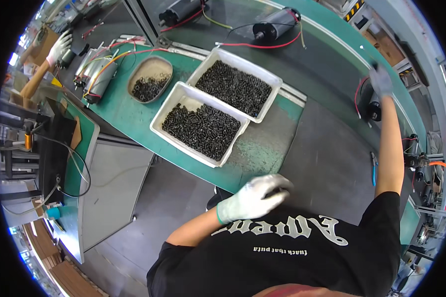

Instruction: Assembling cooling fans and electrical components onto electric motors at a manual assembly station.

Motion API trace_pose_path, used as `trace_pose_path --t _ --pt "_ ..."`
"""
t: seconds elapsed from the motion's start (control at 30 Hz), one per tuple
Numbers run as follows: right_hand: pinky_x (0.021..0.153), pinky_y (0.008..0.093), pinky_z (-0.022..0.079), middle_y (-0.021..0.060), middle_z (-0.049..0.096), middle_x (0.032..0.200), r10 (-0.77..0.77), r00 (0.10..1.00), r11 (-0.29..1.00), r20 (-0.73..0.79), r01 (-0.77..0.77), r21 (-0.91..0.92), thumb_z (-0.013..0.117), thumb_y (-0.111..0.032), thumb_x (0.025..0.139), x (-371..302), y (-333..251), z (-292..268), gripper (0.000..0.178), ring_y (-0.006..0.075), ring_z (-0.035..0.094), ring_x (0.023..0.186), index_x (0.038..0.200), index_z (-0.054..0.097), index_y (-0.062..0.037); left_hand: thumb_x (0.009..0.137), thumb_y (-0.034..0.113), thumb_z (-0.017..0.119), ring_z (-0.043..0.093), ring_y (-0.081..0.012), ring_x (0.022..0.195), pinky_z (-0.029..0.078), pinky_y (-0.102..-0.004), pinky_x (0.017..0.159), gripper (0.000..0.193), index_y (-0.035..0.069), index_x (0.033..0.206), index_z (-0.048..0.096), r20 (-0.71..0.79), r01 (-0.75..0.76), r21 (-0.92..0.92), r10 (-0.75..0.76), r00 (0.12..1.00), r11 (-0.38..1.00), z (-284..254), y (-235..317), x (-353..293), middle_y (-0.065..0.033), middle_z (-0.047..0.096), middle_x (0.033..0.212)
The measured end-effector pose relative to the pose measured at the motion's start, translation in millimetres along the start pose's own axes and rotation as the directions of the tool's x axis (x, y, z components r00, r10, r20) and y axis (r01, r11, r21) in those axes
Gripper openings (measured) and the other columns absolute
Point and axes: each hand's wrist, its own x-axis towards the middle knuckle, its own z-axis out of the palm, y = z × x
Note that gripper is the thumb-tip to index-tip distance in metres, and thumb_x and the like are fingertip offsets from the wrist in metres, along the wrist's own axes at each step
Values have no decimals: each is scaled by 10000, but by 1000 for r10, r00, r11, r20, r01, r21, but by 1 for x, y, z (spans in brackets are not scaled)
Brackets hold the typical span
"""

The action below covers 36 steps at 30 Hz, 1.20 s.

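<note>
My left hand [255,198], in a white knit glove, is held in front of my chest over the near edge of the workbench. Its fingers curl toward the thumb around a dark gap; what lies in it, if anything, cannot be made out. My right hand [381,82], gloved too, stretches far out to the right. It is at the far end of a dark cylindrical motor [374,110] with a red wire, partly covering it. Blur hides whether its fingers close on the motor.
Two white bins hold small black parts: a near bin [158,127] and a far bin [277,83]. Left of them is a tray [169,64] of dark rings. Motors [276,24] lie on the conveyor. Blue-handled pliers [373,171] lie at right. Another person's gloved hand [59,48] works at far left.
</note>
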Motion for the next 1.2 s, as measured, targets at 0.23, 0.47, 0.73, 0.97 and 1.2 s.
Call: trace_pose_path --t 0.23,0.47,0.73,0.97,1.2 --pt "775 368 500 104 605 1098 -90 735 469 672 -564 680 485 -496 934 35 -298 77 542 207 568 961 1190 571 -26 846 84 606 654 -287 856 518 -372 783 124 16 941 650 -109 -97 -22 94 990 995 -4 -30 2 -140 656 942" --pt "750 372 516 107 621 1093 239 719 164 652 -692 703 590 -421 892 73 -301 167 435 210 606 882 1163 603 -80 893 130 578 620 -341 956 492 -408 860 205 -10 1041 606 0 -98 131 98 995 987 3 -21 5 -175 636 1010" --pt "837 447 497 225 668 1056 -41 823 961 567 188 -204 501 -448 845 32 -220 8 492 365 651 961 1020 697 -31 905 140 544 647 -299 905 512 -375 806 218 16 1068 620 -151 -48 101 63 986 994 5 -29 -17 -161 650 981" --pt "662 474 489 222 607 711 -266 799 925 539 369 -90 568 -225 785 -127 -200 -118 239 386 612 693 698 640 -14 789 163 713 651 -231 723 536 -342 620 185 46 899 622 -175 -312 494 445 878 811 -34 35 -34 -89 641 861" --pt "700 439 504 176 663 755 25 894 999 448 -33 10 652 -246 832 -274 -206 -108 215 347 644 720 788 701 -41 854 260 590 642 -380 891 515 -472 803 261 49 1001 632 -263 177 946 325 909 271 -165 12 80 -212 664 936"
